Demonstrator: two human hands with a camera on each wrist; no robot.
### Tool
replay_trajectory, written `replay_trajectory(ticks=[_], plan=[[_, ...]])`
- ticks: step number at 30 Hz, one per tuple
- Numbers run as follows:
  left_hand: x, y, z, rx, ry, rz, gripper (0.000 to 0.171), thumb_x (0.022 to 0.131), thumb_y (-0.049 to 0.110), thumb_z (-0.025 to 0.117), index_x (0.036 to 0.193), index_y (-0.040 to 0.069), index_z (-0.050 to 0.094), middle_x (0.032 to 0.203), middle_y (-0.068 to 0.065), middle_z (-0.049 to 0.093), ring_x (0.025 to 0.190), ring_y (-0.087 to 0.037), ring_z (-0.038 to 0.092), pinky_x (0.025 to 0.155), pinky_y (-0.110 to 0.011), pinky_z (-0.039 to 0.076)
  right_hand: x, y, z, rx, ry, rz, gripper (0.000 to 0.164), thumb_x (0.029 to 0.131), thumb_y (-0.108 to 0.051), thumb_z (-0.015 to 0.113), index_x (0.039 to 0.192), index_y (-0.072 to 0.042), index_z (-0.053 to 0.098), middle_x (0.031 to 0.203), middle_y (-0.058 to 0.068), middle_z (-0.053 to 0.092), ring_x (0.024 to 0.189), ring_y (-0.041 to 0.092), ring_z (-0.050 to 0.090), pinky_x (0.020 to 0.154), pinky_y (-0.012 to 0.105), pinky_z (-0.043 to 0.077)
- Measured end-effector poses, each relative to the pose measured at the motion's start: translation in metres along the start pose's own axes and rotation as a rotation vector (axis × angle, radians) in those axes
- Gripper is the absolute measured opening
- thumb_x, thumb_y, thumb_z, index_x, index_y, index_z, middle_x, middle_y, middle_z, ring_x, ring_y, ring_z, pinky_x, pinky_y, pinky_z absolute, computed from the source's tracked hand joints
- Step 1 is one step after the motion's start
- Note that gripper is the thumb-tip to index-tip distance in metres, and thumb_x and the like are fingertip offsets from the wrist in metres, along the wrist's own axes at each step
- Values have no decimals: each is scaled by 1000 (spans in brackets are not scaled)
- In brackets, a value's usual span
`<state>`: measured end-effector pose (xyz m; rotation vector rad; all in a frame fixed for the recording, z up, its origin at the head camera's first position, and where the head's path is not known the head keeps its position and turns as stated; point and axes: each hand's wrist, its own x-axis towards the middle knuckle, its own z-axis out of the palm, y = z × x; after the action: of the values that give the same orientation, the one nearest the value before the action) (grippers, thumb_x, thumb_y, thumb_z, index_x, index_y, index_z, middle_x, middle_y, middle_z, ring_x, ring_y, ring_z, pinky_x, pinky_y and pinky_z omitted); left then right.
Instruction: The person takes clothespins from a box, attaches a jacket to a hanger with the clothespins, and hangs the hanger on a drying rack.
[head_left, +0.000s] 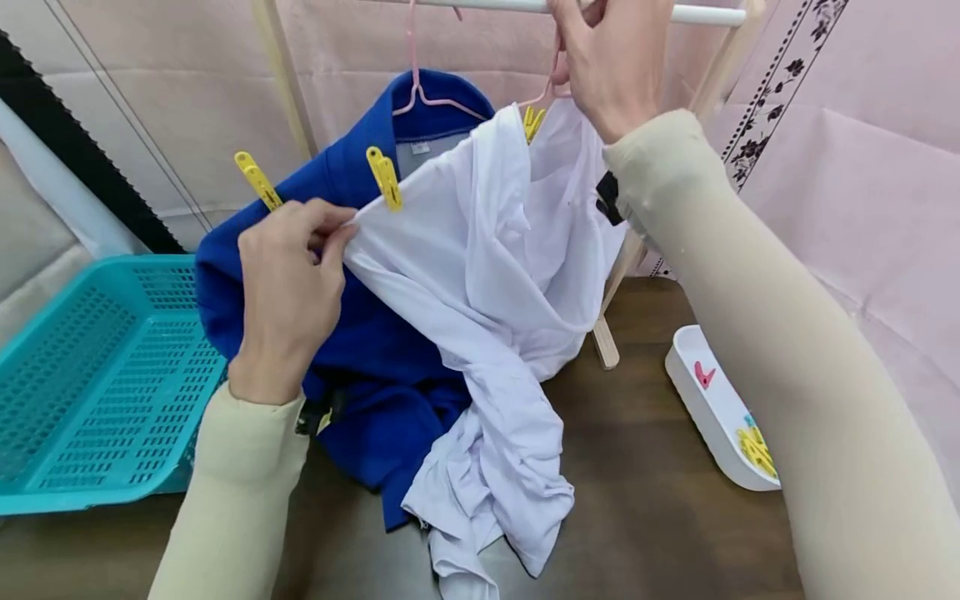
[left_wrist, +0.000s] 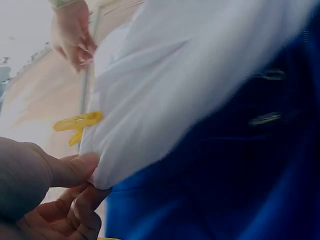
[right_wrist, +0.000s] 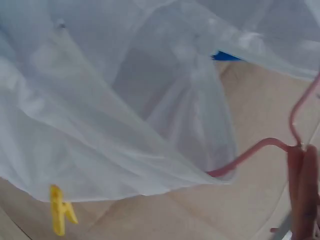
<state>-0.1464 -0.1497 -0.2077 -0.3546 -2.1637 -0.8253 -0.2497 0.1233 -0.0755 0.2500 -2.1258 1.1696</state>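
My left hand (head_left: pixel 291 287) pinches the edge of a white shirt (head_left: pixel 442 250) between thumb and fingers, close to a yellow clothespin (head_left: pixel 385 178) clipped on that edge. In the left wrist view, the pinched corner of cloth shows between the fingertips (left_wrist: pixel 85 165). Up by the rail, my right hand (head_left: pixel 618 62) grips a pink hanger (right_wrist: pixel 245 152) at the base of its hook. The shirt hangs from this hanger, its lower part trailing down in folds. Behind it, a blue garment (head_left: pixel 337 179) hangs on another pink hanger (head_left: pixel 415 79).
A white rail (head_left: pixel 495 6) on wooden legs (head_left: pixel 606 342) carries the hangers. At left stands a turquoise basket (head_left: pixel 142 375). A white tray (head_left: pixel 720 408) with several clothespins lies at right on the brown table (head_left: pixel 637 500). Another yellow clothespin (head_left: pixel 257 178) sits on the blue shoulder.
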Motion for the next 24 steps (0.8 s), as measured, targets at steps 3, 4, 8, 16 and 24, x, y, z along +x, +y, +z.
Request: replay_trajectory(ticks=[3, 4, 8, 16, 24], plan=[[-6, -7, 4, -13, -11, -9, 14, 97, 2, 66, 104, -3, 77, 98, -20, 75, 87, -32, 70, 78, -41, 56, -8, 3, 4, 31, 29, 9, 24, 97, -27, 70, 114, -11, 62, 57, -15, 60, 44, -1, 60, 48, 14, 47], [-7, -8, 5, -15, -11, -10, 14, 97, 2, 66, 104, -4, 76, 98, -20, 74, 88, -33, 70, 79, -44, 57, -9, 4, 5, 33, 31, 25, 28, 95, -28, 73, 113, -10, 60, 57, -16, 61, 45, -1, 60, 48, 13, 48], [-14, -7, 8, 7, 32, -33, 16, 97, 5, 67, 110, -3, 74, 103, -22, 71, 94, -37, 66, 87, -48, 51, -14, 8, 4, -1, 17, 42, 31, 93, -32, 75, 106, -15, 52, 68, -16, 60, 53, -4, 61, 58, 12, 49], [-87, 47, 46, 327, 101, 297, 23, 98, 8, 58, 118, 8, 69, 140, -23, 54, 119, -44, 47, 87, -59, 36, -76, 45, -25, -363, -447, -66, 33, 104, -42, 54, 84, -17, 60, 73, -4, 65, 60, 10, 59, 58, 26, 47], [-136, 40, 88, 547, -424, 418, 82, 78, 57, 82, 147, 23, 53, 170, -16, 20, 154, -32, 24, 113, -56, 33, -191, 109, -47, -391, -991, -177, 30, 93, -39, 74, 110, -15, 68, 92, -1, 73, 83, 14, 69, 77, 37, 55]])
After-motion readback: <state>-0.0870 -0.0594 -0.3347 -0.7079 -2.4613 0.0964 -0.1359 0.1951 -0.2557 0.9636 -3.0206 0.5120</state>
